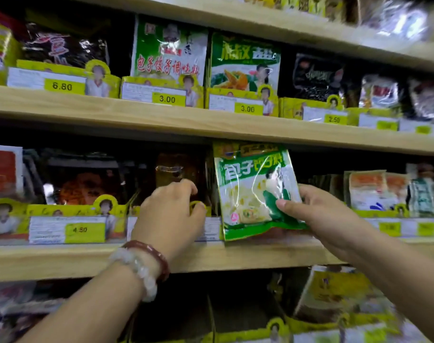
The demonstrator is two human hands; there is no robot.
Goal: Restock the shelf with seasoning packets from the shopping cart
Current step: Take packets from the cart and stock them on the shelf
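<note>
- Head view: the right hand (317, 209) pinches a green seasoning packet (255, 191) at its lower right corner, thumb on the printed face and fingers behind.
- The packet stands nearly upright, long axis vertical and tipped slightly, top edge leaning left; its printed face is turned toward the camera.
- Its top edge sits just under the upper shelf board (211, 125); its bottom edge hangs just over the front lip of the middle shelf board (62, 258), so it is held at the mouth of the shelf.
- The left hand (171, 214) reaches into the bay just left of the packet, fingers curled over the rim of a yellow display tray (87, 209); whether they actually clasp the rim cannot be told.
- Behind that hand a dark packet (171, 169) stands deep in the bay, with dark open room around it.
- Right of the green packet lies a dark gap, then a row of pale packets (374, 191) standing upright.
- Two bracelets (146, 266) circle the left wrist.
</note>
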